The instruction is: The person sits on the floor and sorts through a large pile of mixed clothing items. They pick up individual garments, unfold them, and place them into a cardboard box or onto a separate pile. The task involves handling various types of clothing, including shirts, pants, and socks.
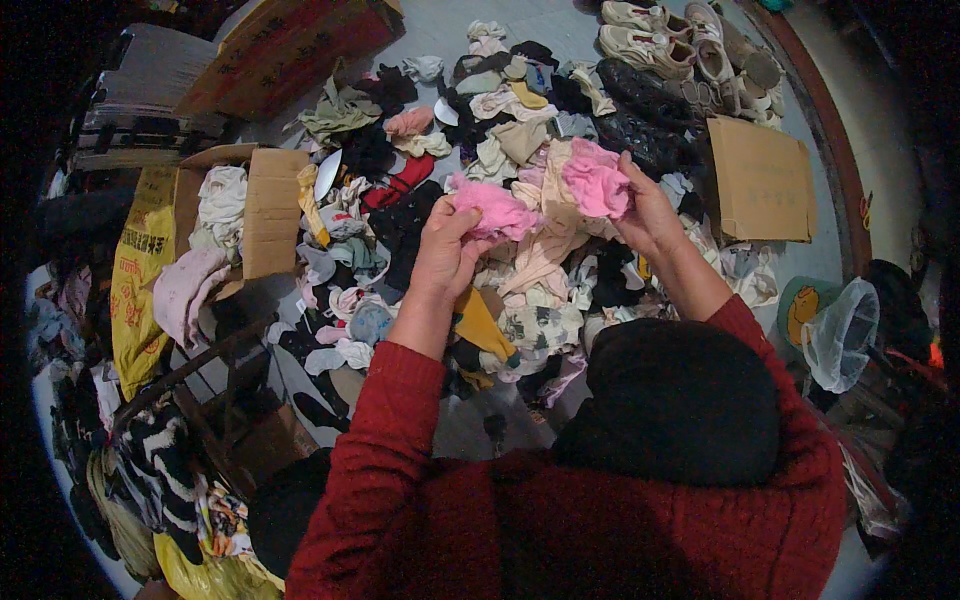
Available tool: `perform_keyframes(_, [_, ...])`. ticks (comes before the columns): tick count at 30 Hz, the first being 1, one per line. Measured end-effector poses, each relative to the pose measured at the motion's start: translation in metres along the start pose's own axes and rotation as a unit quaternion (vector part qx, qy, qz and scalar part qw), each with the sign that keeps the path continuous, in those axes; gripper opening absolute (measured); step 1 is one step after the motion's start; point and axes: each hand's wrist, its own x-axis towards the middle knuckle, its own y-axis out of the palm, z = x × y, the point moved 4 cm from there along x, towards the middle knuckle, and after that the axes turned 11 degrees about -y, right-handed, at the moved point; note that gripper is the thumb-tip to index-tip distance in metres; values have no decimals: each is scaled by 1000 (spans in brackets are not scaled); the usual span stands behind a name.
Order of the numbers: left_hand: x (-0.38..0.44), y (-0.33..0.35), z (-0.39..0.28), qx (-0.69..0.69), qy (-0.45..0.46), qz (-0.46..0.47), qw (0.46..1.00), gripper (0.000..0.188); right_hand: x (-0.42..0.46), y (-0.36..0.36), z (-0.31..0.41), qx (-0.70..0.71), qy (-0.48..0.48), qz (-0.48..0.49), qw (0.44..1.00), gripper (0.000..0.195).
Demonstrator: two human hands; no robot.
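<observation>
My left hand grips a fuzzy pink sock-like fabric piece, with the thumb on top. A second pink fabric piece, bunched up, is held in my right hand a little to the right. Both are raised over a wide heap of socks and small garments. Beige stocking-like cloth lies between and below the hands. A mustard-yellow sock lies nearer my body, beside a grey patterned cloth. Past the left hand is a red sock.
An open cardboard box with pale clothes stands at left, beside a yellow printed sack. Worn sneakers sit at the upper right, above a cardboard box. A white mesh piece is at right. A larger carton leans at the upper left.
</observation>
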Motion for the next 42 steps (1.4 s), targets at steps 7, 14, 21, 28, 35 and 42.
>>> perform_keyframes(7, [-7, 20, -2, 41, -4, 1, 999, 45, -5, 8, -10, 6, 30, -5, 1000, 51])
perform_keyframes(14, [-9, 48, 7, 183, -18, 30, 982, 73, -3, -13, -17, -152, 4, -59, 987, 49])
perform_keyframes(21, [-12, 70, 19, 542, 133, 39, 829, 70, -4, -2, -54, -313, 23, 71, 947, 41])
perform_keyframes(28, [-14, 74, 51, 568, 48, 3, 821, 80, -7, -21, -63, -452, -81, 113, 881, 26])
perform_keyframes(35, [-13, 72, 63, 622, 18, -76, 779, 84, 3, -35, -53, -560, -225, 56, 795, 23])
perform_keyframes(42, [-2, 57, 75, 628, -38, -102, 770, 79, 20, -75, -75, -512, -123, 70, 847, 16])
